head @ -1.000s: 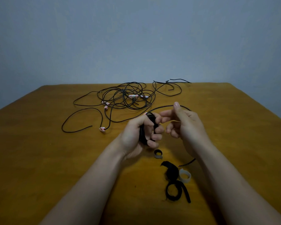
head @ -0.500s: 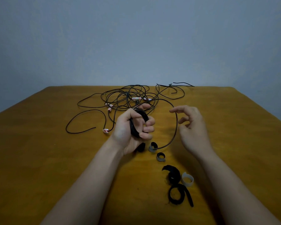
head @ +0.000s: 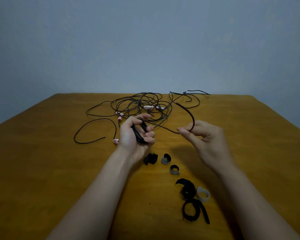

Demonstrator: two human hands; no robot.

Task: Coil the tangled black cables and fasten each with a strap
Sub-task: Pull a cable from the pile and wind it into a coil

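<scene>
Left hand [head: 137,135] clenched round small coil of thin black cable [head: 139,134], keeping loops from springing apart. Right hand [head: 206,141] pinches same cable's free tail [head: 189,115], taut, probably to lay next loop. Tangled black cables [head: 142,106] beyond hands; rolled fabric straps [head: 166,159] just near side, within reach.

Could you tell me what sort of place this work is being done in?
Probably a plain room, home or office: a wooden table before a blank grey wall, with loose cables and straps on it.
</scene>
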